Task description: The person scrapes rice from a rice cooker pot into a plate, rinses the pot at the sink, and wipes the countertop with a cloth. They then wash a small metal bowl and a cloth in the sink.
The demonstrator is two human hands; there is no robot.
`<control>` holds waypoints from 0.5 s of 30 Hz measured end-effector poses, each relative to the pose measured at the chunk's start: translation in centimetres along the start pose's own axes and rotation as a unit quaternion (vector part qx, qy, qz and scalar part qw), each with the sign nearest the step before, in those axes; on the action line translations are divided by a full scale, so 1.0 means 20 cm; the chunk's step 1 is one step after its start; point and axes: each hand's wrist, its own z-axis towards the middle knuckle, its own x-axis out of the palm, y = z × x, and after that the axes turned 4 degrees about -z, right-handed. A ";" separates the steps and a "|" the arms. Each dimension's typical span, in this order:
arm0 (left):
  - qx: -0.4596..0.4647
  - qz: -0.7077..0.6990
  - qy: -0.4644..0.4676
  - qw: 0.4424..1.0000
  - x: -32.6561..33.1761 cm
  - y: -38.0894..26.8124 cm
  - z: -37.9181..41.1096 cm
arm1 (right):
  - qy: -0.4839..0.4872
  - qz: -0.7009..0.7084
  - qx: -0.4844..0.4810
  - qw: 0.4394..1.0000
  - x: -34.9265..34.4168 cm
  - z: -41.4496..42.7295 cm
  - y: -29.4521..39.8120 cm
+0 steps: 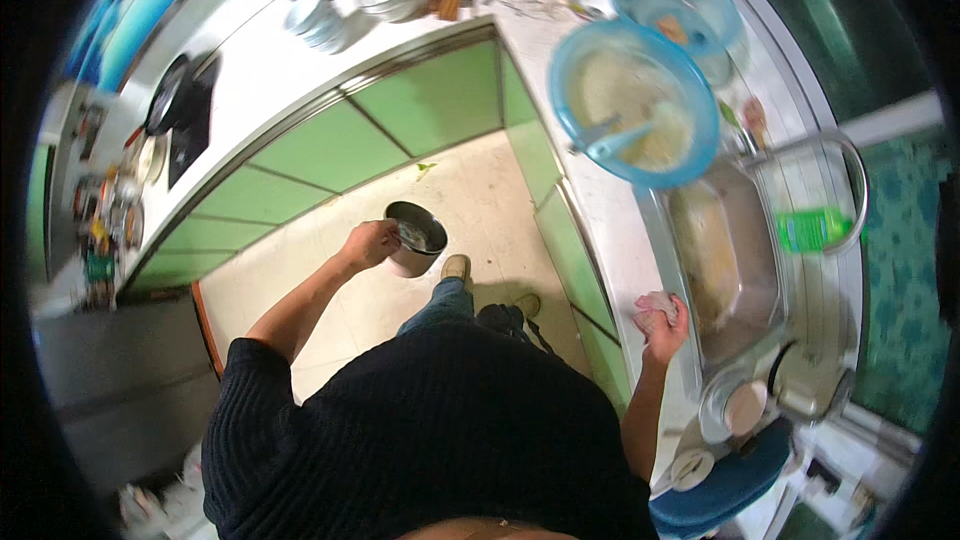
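Observation:
My left hand point(373, 243) grips the near rim of a dark-lined cooking pot point(414, 264), tilted slightly and held above the floor. A little liquid seems to show inside it. At the counter's front edge, beside the sink point(739, 270), my right hand point(666, 330) is closed on a crumpled pinkish cloth point(654, 309). A large blue plastic basin point(556, 82) stands on the counter beyond the sink, holding cloudy liquid and a light blue-handled utensil point(619, 142).
A curved faucet point(862, 187) arches by the sink, near a green bottle point(810, 230). Stacked bowls point(315, 22) stand on the far counter. A black pan point(169, 94) sits at the stove on the left. Green cabinets point(420, 97) border the floor, where a leaf scrap point(425, 170) lies.

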 end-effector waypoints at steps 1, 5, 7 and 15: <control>-0.010 0.007 -0.020 1.000 -0.01 0.06 -0.05 | 0.030 0.195 0.172 0.965 0.08 0.00 0.16; -0.041 -0.006 -0.079 0.996 -0.06 0.29 -0.19 | 0.218 0.339 0.193 0.895 0.36 0.06 0.41; -0.074 -0.025 -0.115 0.990 -0.09 0.41 -0.28 | 0.267 0.373 0.212 0.863 0.55 0.05 0.39; -0.226 -0.116 -0.260 0.932 -0.38 1.03 -0.65 | 0.394 0.359 0.320 0.783 1.61 -0.20 0.65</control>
